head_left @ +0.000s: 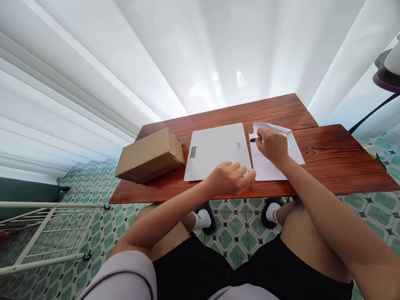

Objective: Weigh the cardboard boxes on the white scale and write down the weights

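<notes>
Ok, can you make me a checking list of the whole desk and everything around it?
Surface: wooden table, reddish brown.
Job's things: paper sheet with writing; black pen over it.
Clutter: cardboard box, closed; flat white scale with a small display.
Hands: right hand grips the pen on the paper; left hand rests at the scale's near edge.
Cables: nothing seen.
Surroundings: white curtains, green patterned floor tiles, white wire rack, dark lamp.
</notes>
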Tool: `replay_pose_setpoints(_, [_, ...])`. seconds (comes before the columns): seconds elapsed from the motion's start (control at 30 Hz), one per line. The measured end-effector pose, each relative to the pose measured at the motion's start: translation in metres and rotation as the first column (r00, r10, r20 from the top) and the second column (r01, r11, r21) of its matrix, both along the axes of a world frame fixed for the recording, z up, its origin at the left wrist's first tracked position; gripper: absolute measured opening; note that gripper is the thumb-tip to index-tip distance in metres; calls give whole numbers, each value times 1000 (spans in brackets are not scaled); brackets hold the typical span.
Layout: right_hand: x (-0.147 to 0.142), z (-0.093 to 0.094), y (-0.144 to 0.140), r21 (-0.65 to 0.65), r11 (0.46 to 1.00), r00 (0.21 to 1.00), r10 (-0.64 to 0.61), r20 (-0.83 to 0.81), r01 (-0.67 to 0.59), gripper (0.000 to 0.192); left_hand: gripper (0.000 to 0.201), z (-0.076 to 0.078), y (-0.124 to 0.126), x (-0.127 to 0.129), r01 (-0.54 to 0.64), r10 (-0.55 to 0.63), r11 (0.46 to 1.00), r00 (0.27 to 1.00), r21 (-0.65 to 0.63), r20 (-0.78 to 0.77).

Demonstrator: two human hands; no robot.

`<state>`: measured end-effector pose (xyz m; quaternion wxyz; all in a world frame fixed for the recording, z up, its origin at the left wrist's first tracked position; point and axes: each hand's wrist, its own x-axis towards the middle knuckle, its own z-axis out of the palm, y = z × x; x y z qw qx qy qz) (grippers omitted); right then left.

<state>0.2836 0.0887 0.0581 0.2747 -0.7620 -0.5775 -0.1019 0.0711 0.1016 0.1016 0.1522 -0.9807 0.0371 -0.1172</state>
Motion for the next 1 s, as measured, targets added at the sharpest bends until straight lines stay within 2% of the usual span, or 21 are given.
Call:
replay_pose_setpoints(0.1, [-3, -1, 1, 17, 1000, 1000, 16, 6, -16, 13, 21, 15, 19, -28, -162, 162, 987, 983, -4, 91])
replay_pose_setpoints(0.2, [-6, -3, 3, 27, 999, 999, 33, 40, -34, 14, 20, 22, 39, -59, -361, 353, 933, 907, -7, 228])
replay_pose_setpoints(0.3, [-7, -7, 5, 20, 999, 996, 34, 79, -36, 15, 19, 23, 59, -90, -508, 479, 861, 799, -18, 364])
replay_pose_setpoints(0.47, [-5, -12, 7, 8, 1000, 993, 13, 115, -14, 13, 18, 21, 84, -132, -708, 644, 697, 546, -116, 536])
replay_pose_setpoints(0.7, [-2, -15, 8, 9, 999, 987, -40, 153, 39, 11, 16, 15, 98, -182, -763, 724, 575, 306, -296, 618])
replay_pose_setpoints(0.83, [1, -20, 9, 17, 999, 984, -53, 171, 51, 10, 16, 5, 106, -208, -719, 717, 555, 159, -418, 679])
replay_pose_setpoints(1.0, [4, -23, 8, 116, 993, 983, -39, 180, 18, 12, 17, 1, 119, -235, -603, 705, 528, -82, -598, 705])
